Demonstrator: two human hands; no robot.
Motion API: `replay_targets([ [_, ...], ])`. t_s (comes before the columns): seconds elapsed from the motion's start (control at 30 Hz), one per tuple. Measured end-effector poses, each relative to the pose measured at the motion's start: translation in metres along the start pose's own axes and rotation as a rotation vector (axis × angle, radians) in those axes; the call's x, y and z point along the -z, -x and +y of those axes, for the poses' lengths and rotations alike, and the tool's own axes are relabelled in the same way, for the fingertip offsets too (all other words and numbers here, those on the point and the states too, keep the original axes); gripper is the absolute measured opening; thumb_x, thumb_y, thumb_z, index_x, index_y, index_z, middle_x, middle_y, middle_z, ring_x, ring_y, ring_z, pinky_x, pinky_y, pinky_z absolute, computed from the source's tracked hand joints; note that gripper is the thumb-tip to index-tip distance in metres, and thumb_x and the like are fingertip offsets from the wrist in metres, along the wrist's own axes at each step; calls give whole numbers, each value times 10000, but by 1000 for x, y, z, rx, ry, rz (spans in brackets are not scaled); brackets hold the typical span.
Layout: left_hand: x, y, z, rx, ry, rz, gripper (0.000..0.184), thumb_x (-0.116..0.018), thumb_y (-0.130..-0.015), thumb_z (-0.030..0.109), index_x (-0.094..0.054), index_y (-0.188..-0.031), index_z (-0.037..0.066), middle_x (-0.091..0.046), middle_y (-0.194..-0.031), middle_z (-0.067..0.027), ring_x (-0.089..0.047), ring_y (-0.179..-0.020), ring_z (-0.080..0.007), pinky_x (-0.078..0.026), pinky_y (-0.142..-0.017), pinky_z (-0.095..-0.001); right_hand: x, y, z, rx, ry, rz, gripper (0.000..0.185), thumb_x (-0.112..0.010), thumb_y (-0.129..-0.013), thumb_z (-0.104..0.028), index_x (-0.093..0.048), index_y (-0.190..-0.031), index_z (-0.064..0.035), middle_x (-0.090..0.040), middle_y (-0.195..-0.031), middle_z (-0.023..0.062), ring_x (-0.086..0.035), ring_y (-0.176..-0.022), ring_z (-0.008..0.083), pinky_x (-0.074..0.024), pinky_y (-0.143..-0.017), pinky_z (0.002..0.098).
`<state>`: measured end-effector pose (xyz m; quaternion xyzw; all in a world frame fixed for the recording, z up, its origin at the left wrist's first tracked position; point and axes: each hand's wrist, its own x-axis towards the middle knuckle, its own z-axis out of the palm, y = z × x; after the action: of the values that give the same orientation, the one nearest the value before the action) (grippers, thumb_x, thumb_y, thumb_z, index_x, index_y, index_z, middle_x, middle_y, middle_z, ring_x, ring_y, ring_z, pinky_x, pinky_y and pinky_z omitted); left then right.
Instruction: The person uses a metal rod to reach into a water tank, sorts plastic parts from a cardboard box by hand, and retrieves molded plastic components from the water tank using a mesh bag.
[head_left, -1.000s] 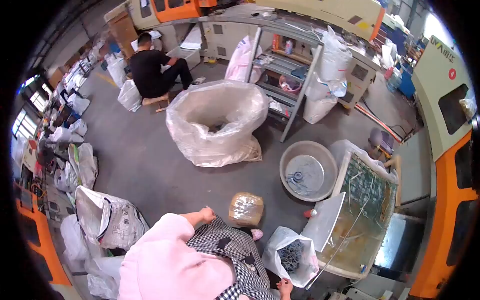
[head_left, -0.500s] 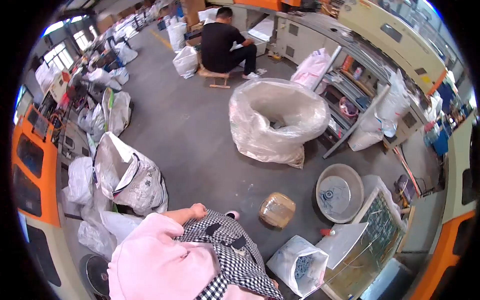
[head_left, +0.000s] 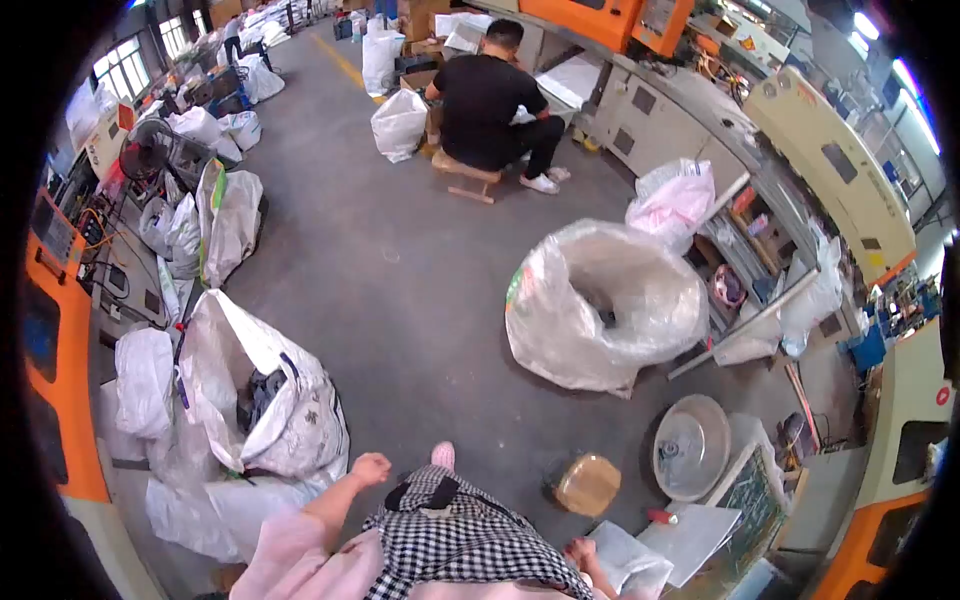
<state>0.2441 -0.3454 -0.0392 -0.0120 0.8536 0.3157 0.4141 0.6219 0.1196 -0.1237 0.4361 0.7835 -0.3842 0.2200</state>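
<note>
The left hand (head_left: 371,468) has swung off the checked apron (head_left: 450,540) and is now nearest the printed woven bag (head_left: 306,425); it looks empty, its fingers too blurred to tell apart or together. The right hand (head_left: 580,550) is at the edge of the white bag (head_left: 630,560), beside the pale board (head_left: 703,532), grip unclear. The woven bag's dark lettering is unreadable.

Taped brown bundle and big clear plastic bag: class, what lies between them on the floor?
In the head view, only bare grey floor between the bundle and the bag.
</note>
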Motion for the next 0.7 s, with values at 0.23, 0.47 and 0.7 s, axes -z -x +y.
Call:
replay_targets([
  [0.23,137,-27,-3,200,266,293,132,-571,-772,153,-620,-769,31,-632,-702,-84,-605,-568,-138,-502,-547,-277,29,-99,-307,185,-171,-55,174,-536,-735,-191,-635,-787,-58,-627,-674,75,-618,-636,166,-495,-561,326],
  [0.47,120,-148,-28,-9,169,158,147,-576,-703,188,-640,-794,93,-647,-801,-113,-623,-801,-252,-483,-729,-346,31,-217,-405,282,462,-185,343,-647,-680,-270,-618,-981,-108,-627,-960,54,-615,-802,220,-505,-711,323],
  [0.7,213,-156,36,9,95,170,140,-536,-711,153,-646,-766,88,-652,-769,-96,-631,-742,-200,-485,-674,-316,38,-318,-500,615,1279,-592,316,-655,-650,-287,-657,-921,-124,-634,-957,63,-599,-905,242,-494,-746,336],
])
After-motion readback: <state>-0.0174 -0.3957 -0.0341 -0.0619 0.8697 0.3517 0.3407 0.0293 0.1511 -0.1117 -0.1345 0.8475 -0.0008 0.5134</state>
